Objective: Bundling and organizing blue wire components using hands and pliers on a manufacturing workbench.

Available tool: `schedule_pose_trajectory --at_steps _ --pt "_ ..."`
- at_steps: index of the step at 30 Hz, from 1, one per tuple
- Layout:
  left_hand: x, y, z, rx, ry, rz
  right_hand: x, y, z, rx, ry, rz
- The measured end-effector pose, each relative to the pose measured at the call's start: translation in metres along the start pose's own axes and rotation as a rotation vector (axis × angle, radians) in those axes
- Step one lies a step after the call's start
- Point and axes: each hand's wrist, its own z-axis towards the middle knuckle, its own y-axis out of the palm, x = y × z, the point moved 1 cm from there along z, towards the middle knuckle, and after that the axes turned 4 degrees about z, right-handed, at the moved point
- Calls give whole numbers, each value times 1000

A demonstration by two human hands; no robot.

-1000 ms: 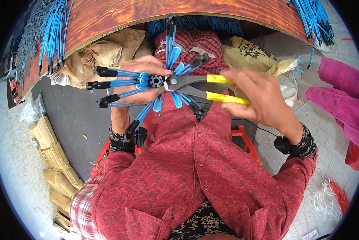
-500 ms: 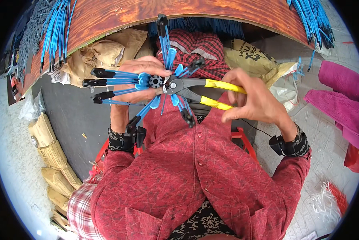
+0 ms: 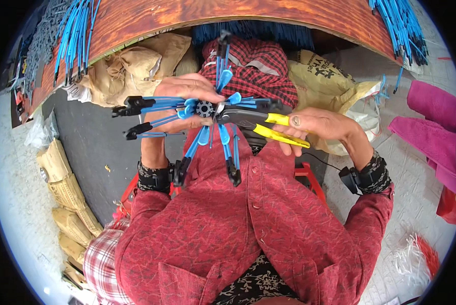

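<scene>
A black toothed hub has several thin blue ribs spreading from it, with paddle-shaped inner ends and black tips. My left hand is closed round the hub from the left, fingers above and thumb side below. My right hand grips the yellow handles of a pair of pincers. Their dark jaws meet the right side of the hub, where a thin wire shows. Whether the jaws are closed on that wire is too small to tell.
A wooden tabletop arches across the far side, with bundles of blue ribs at its left and right ends. Beneath it lie brown sacks and red checked cloth. Pink towels are at the right.
The pincers' handles have come closer together and my right fingers have closed round them. The hub with its ribs has turned and shifted slightly right.
</scene>
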Motion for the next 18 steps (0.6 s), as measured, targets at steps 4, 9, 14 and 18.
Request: schedule_pose_trajectory --at_steps 4,9,14,18 --pt "2 1 0 26 -56 10 -14 4 -6 24 -16 -57" --pt "-1 3 -1 33 -45 2 -8 15 -6 83 -59 -65" --pt "0 1 -1 54 -97 5 -1 16 3 80 -96 -33" --pt "0 0 -3 65 -115 8 2 23 4 94 -175 -38"
